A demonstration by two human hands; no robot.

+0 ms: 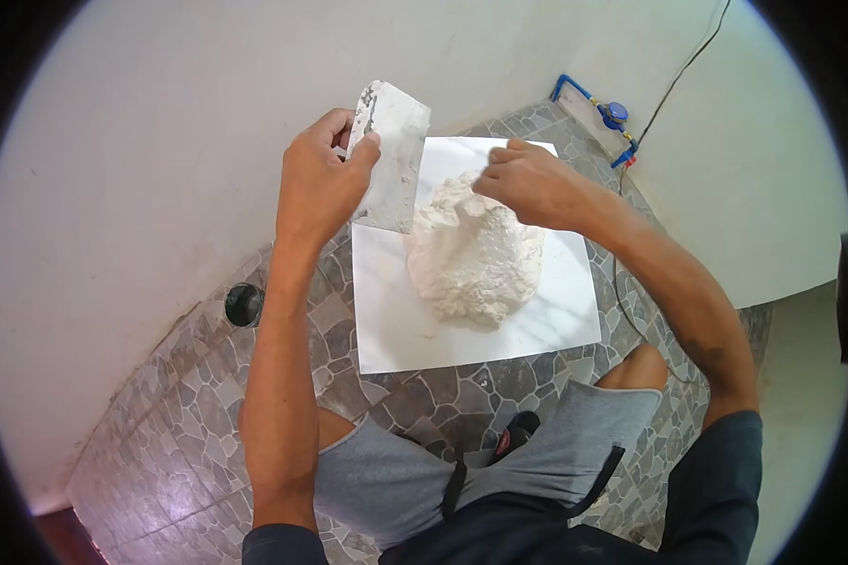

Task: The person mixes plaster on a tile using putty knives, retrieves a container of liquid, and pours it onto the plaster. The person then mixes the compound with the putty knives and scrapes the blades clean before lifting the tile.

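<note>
We face a pale wall (160, 141) beyond the board and a stone-patterned floor (198, 424) around it. The white board (386, 330) lies before our knees, and the white paste (476, 273) sits heaped on its middle. Over the board's far left corner is a smeared scraper (396, 179). Our hands are apart: the left hand (325, 179) clamps the scraper, while the right hand (528, 186) curls its fingers over the board's far right part; we cannot tell whether they touch the paste. A dark cup (244, 304) stands left of the board, and a blue meter (614, 115) is beyond its far right corner.

A blue meter (614, 115) sits on blue piping (576, 86) beside a dark cable (685, 66).
</note>
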